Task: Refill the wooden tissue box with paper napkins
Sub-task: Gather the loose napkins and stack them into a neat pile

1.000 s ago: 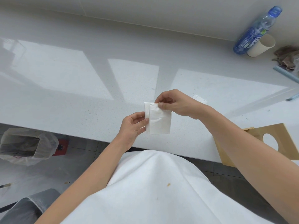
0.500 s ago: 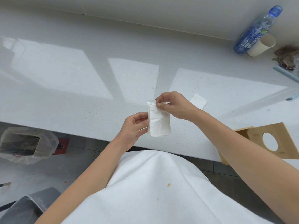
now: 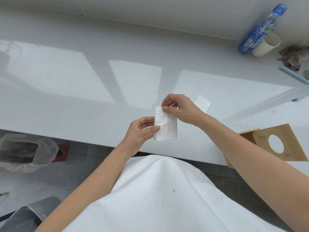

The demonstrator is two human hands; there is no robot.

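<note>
Taking the folded napkin as our marker, we see a lined bin on the floor far to its left, below the counter edge. Our left hand pinches the napkin's left edge between thumb and fingers, holding it just above the counter's near edge. Our right hand grips its top corner with thumb and forefinger. Just right of the napkin and behind that hand, a second napkin lies flat. Further right, near the counter's edge, sits the wooden tissue box, its round hole facing up. Far right and back stand a blue bottle and a paper cup, touching.
</note>
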